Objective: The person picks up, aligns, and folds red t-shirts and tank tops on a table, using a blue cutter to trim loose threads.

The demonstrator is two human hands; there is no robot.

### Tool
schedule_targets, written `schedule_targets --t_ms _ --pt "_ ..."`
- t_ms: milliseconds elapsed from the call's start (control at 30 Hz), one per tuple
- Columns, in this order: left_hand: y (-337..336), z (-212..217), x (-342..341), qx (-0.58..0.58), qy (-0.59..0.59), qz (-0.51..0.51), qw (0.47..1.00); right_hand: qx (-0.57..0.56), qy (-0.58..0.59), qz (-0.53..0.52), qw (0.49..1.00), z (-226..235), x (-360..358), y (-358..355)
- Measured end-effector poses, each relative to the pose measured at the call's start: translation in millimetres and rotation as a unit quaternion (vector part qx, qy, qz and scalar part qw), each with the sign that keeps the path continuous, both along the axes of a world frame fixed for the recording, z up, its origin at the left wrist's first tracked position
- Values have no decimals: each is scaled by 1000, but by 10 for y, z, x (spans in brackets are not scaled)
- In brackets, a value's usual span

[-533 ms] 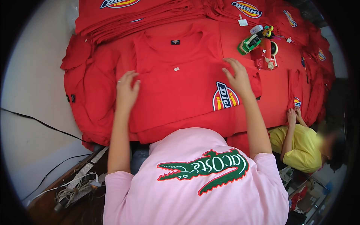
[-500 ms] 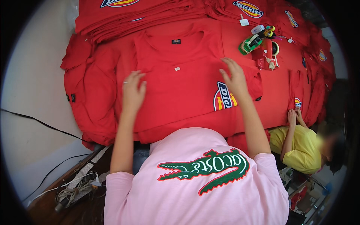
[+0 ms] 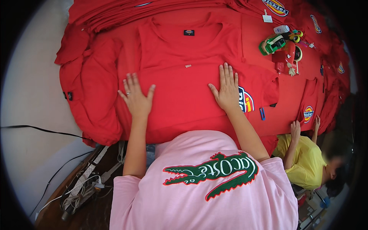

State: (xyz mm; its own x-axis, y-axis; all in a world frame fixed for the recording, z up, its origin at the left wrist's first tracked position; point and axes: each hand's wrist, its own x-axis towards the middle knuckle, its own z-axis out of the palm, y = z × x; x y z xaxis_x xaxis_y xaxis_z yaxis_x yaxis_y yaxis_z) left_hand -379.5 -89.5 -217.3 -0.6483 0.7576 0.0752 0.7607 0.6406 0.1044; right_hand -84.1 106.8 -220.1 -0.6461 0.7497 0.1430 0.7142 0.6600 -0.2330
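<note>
Head view. A table [image 3: 283, 120] covered in red stands beside a pale wall [image 3: 36, 88], with a stack of red garments [image 3: 111, 16] along its far edge. At the centre, directly before the person, lies the red shirt [image 3: 178, 94], its neckline directed away from the wearer of the camera and a dark neck label [image 3: 189, 33] visible inside. A folded layer crosses its body, bearing a small pale tag [image 3: 188, 66] and, toward the right, a partly covered emblem [image 3: 247, 102].

The left hand [image 3: 138, 100] lies palm down on the left part of this layer, fingers spread; the right hand [image 3: 229, 94] lies flat just beside the emblem, thumb apart. Both grips are released, neither hand grasping anything.

To the left is a bunched red garment [image 3: 92, 82]. Beyond the right hand stand a green tape dispenser [image 3: 272, 44] and a red dispenser [image 3: 286, 56]; nearer lies a small blue object [image 3: 262, 114]. At far right, a co-worker in a yellow top [image 3: 306, 161] handles another red garment [image 3: 309, 100].
</note>
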Motion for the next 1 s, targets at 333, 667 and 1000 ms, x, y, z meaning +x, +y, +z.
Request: schedule_targets --t_ms 333,667,1000 --pt "227 140 -144 151 -66 -87 982 8 190 -80 979 434 -186 640" --pt "619 -19 -247 215 -105 -209 948 10 217 21 976 370 -100 789" --pt "684 34 -255 208 -118 -202 950 -141 280 -26 949 442 -77 777"
